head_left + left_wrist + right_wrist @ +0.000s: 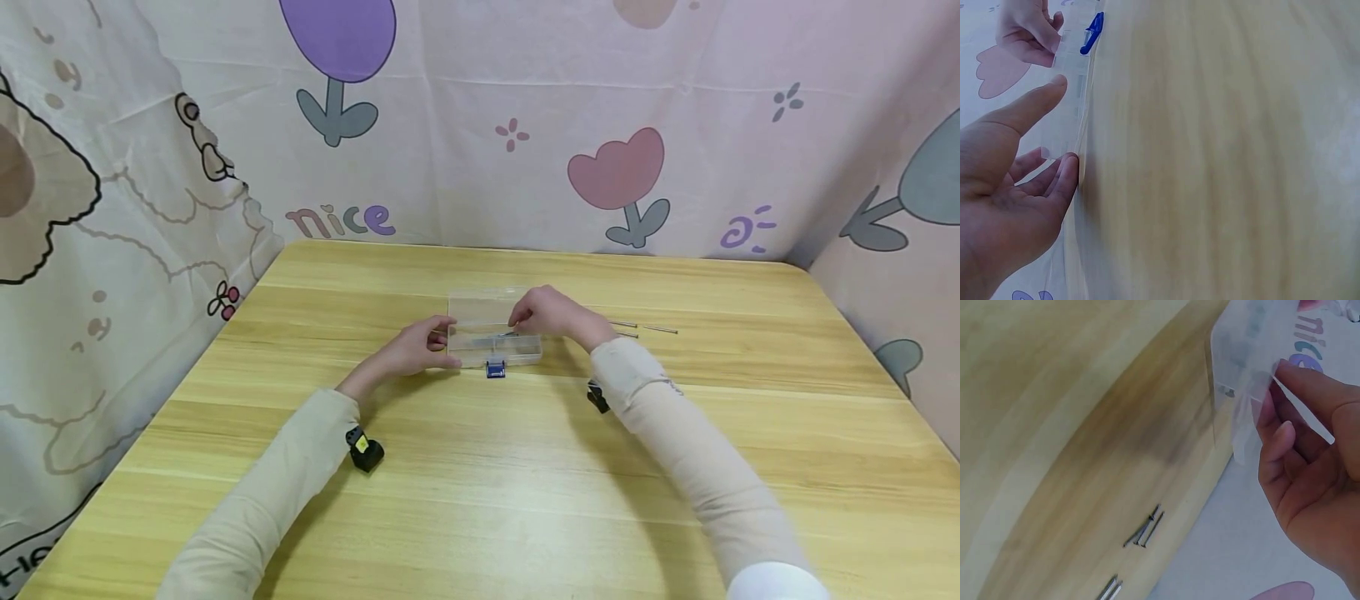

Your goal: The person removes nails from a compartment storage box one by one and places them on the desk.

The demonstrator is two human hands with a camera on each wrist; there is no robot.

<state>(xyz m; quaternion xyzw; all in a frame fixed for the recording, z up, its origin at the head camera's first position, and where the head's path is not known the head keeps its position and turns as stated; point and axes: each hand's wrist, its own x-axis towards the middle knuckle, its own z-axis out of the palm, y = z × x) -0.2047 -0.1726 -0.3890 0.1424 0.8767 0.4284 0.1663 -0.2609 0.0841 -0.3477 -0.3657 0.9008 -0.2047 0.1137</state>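
A clear plastic box [532,351] with a blue latch [495,369] on its front stands on the table, its see-through lid [480,306] raised at the back. My left hand [411,347] holds the box's left end between thumb and fingers; in the left wrist view its fingertips [1071,159] are at the box's edge. Over the box's right half, my right hand [551,312] has its fingers curled, pinching a thin grey nail [508,335] low over the compartments. In the right wrist view the plastic hides part of these fingers [1272,447].
Several loose nails [660,330] lie on the table right of the box, partly behind the right wrist; the right wrist view shows some nails [1152,530] crossing. A patterned cloth [465,167] hangs along the table's back edge.
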